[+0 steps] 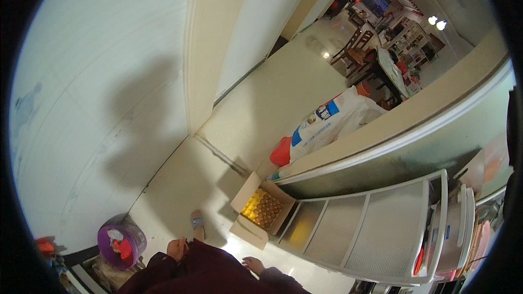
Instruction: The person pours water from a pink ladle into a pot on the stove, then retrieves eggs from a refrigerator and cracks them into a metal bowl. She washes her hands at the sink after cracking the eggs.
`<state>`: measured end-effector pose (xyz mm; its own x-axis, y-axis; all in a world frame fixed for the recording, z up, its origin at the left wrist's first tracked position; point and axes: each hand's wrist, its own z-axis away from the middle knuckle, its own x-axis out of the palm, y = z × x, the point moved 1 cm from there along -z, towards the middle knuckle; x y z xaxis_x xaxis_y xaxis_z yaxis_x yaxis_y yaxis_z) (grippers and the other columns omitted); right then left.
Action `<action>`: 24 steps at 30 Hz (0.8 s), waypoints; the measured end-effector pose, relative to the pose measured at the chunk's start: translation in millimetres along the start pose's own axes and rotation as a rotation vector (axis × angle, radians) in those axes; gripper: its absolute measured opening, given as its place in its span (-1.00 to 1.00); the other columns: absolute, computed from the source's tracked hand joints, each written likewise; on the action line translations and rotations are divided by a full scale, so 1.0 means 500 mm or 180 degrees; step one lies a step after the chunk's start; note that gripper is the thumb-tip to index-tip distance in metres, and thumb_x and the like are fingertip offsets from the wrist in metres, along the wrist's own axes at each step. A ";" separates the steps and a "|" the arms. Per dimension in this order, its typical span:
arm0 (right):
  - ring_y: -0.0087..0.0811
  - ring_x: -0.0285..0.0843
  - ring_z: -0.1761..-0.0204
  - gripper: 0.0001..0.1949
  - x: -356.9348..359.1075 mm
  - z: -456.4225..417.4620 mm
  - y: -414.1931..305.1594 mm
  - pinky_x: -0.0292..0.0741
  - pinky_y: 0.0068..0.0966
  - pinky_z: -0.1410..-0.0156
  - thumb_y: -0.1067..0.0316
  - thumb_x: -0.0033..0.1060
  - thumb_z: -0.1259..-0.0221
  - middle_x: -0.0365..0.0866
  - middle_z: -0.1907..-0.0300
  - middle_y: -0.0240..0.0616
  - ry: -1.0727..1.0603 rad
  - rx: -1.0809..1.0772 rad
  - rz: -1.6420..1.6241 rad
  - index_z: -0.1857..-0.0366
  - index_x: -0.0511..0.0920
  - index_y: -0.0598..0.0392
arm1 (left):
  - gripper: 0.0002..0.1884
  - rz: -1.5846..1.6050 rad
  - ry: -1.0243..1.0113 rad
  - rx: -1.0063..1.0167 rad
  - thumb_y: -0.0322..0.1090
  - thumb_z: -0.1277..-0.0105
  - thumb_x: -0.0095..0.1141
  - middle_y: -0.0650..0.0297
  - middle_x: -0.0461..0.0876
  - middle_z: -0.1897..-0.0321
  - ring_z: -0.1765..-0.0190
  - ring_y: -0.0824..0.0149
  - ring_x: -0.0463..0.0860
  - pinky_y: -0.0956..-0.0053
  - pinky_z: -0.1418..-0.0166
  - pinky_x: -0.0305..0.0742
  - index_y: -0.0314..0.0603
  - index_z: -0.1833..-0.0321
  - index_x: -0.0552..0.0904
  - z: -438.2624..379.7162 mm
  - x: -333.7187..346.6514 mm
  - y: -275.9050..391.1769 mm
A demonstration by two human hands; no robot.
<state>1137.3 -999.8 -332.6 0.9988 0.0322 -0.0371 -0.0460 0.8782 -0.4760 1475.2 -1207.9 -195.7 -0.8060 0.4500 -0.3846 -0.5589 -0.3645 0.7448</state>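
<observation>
My left hand (177,248) is beside the front of my dark maroon garment (208,267), its fingers curled. The view does not settle whether it grips anything. My right hand (254,265) hangs on the other side of the garment, apparently holding nothing, with its fingers loosely apart. Beyond it on the floor stands an open cardboard box (250,234) with brown eggs (269,210) and a yellow egg tray (254,201) inside. One foot in a slipper (197,220) shows between my hands.
Right of the box rises a white drawer unit (382,228). A purple bucket (103,239) holding red and white items stands at the lower left. Past the doorway threshold (220,156) lie a large white sack (318,130), a red bag (281,153), a chair (357,55) and a table (390,69).
</observation>
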 end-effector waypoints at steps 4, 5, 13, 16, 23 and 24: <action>-0.49 0.61 0.13 -0.70 0.061 -0.042 -0.236 0.54 -0.58 0.02 0.25 -0.15 -0.49 0.64 0.11 -0.27 -0.0176 -0.0585 -0.0551 -0.10 0.51 0.13 | -0.35 -0.0623 -0.0504 0.0024 0.08 -0.49 -0.31 0.11 0.61 0.66 0.48 0.08 0.62 0.19 0.22 0.48 -0.21 0.61 0.64 -0.120 0.023 -0.021; -0.50 0.60 0.11 -0.70 0.066 -0.058 -0.280 0.53 -0.58 0.01 0.25 -0.15 -0.49 0.64 0.11 -0.27 -0.0208 -0.0712 -0.0359 -0.10 0.51 0.13 | -0.35 -0.0684 -0.0560 -0.0012 0.10 -0.49 -0.30 0.13 0.61 0.65 0.47 0.08 0.63 0.19 0.21 0.49 -0.19 0.61 0.64 -0.143 0.038 -0.019; -0.50 0.59 0.15 -0.69 0.022 -0.330 -0.127 0.52 -0.56 0.07 0.27 -0.01 -0.42 0.62 0.11 -0.27 -0.0364 -0.0696 -0.0804 -0.14 0.47 0.15 | -0.35 -0.0594 -0.0904 -0.0191 0.14 -0.48 -0.30 0.15 0.65 0.59 0.47 0.08 0.63 0.18 0.19 0.50 -0.14 0.57 0.67 -0.225 0.194 -0.042; -0.35 0.56 0.27 -0.70 -0.032 -0.399 -0.063 0.54 -0.37 0.12 0.18 -0.14 -0.43 0.62 0.23 -0.26 -0.0182 -0.0872 -0.0944 0.06 0.55 0.15 | -0.47 -0.1061 -0.1045 -0.0609 0.07 -0.48 -0.24 0.10 0.63 0.52 0.40 0.06 0.61 0.17 0.19 0.46 -0.17 0.40 0.65 -0.251 0.255 0.006; -0.18 0.64 0.27 -0.71 -0.280 -0.494 -0.076 0.53 -0.30 0.15 0.18 0.07 -0.34 0.66 0.29 -0.10 0.0913 -0.0547 -0.0535 0.08 0.54 0.19 | -0.34 -0.0780 -0.1418 -0.0317 0.09 -0.53 -0.35 0.10 0.56 0.64 0.47 0.08 0.57 0.21 0.27 0.41 -0.24 0.60 0.56 -0.321 0.427 0.027; -0.32 0.61 0.29 -0.73 -0.307 -0.519 -0.053 0.53 -0.39 0.19 0.22 0.01 -0.40 0.65 0.26 -0.18 0.1129 -0.0582 -0.0368 0.04 0.53 0.19 | -0.35 -0.0717 -0.1477 -0.0318 0.08 -0.53 -0.34 0.10 0.54 0.65 0.49 0.09 0.55 0.22 0.28 0.40 -0.24 0.60 0.56 -0.334 0.454 0.011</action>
<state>980.7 -1152.1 -542.4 0.9311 -0.2561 -0.2597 0.0318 0.7663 -0.6417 1256.6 -1244.2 -369.8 -0.5051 0.8317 -0.2304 -0.7426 -0.2828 0.6072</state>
